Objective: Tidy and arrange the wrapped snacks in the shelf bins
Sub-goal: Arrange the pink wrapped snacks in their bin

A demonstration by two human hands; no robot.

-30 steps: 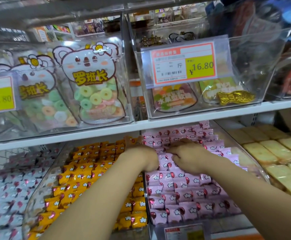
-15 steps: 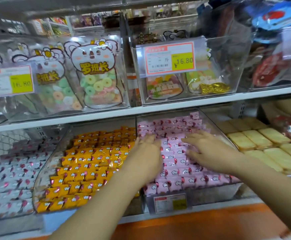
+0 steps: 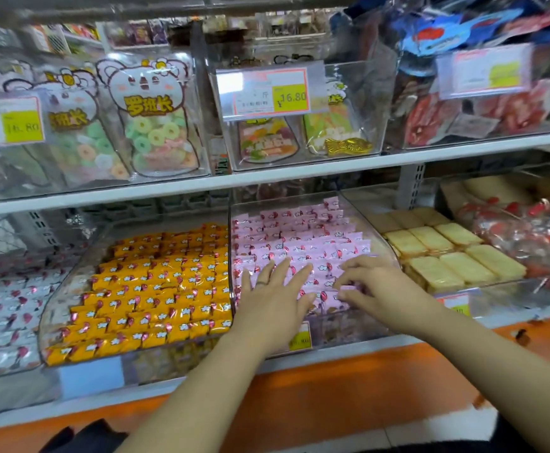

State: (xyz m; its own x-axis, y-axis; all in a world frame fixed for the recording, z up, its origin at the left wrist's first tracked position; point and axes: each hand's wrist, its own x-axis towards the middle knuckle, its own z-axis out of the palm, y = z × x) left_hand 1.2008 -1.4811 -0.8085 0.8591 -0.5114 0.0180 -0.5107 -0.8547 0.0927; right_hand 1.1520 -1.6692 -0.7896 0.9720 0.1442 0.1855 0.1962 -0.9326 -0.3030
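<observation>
At the far left of the lower shelf lie white-wrapped snacks (image 3: 2, 308), blurred. Next to them the orange-wrapped snacks (image 3: 156, 289) fill their clear bin in fairly even rows.

Your work is in the middle bin (image 3: 378, 246), where the pink-wrapped snacks (image 3: 300, 233) lie in overlapping rows from the far wall to the near lip. Your left hand (image 3: 275, 292) lies released on the near rows at the bin's left side, its fingers straight and spread, holding nothing. Your right hand (image 3: 375, 286) is just beside it on the near right rows with its fingers bent and their tips on the wrappers. I cannot tell whether it pinches a packet.

These packets look small, light and glossy, so expect them to slide and flip under a careless push. Press gently with flat fingers to level a row, and sweep rather than dig. To turn a stray one, take it by the crimped end of its wrapper, not the middle, since the filling may crush.

To the right, pale yellow wrapped cakes (image 3: 447, 253) sit in tidy blocks, and beyond them are red packets (image 3: 528, 237).
</observation>
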